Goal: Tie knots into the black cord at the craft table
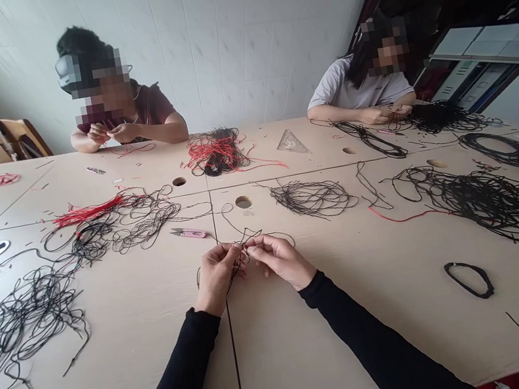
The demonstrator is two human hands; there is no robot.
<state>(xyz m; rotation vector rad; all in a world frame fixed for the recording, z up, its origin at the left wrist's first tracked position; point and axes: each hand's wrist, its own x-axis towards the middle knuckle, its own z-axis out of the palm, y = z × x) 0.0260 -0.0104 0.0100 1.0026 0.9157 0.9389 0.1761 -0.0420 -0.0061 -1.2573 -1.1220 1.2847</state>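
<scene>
My left hand (217,276) and my right hand (281,260) meet just above the light wooden table (285,349), both in black sleeves. Each pinches a thin black cord (246,233) between thumb and fingertips, where something small and reddish shows. The cord loops away over the table behind my hands, and a strand hangs under my left hand. Small pink-handled scissors (190,233) lie just beyond my left hand.
Tangles of black cord (482,200) lie right, left (35,312) and centre (312,197); red cord bundles (86,212) lie farther back. A finished black loop (470,279) rests at right. Two people sit across the table working cords. Round holes (243,202) dot the tabletop.
</scene>
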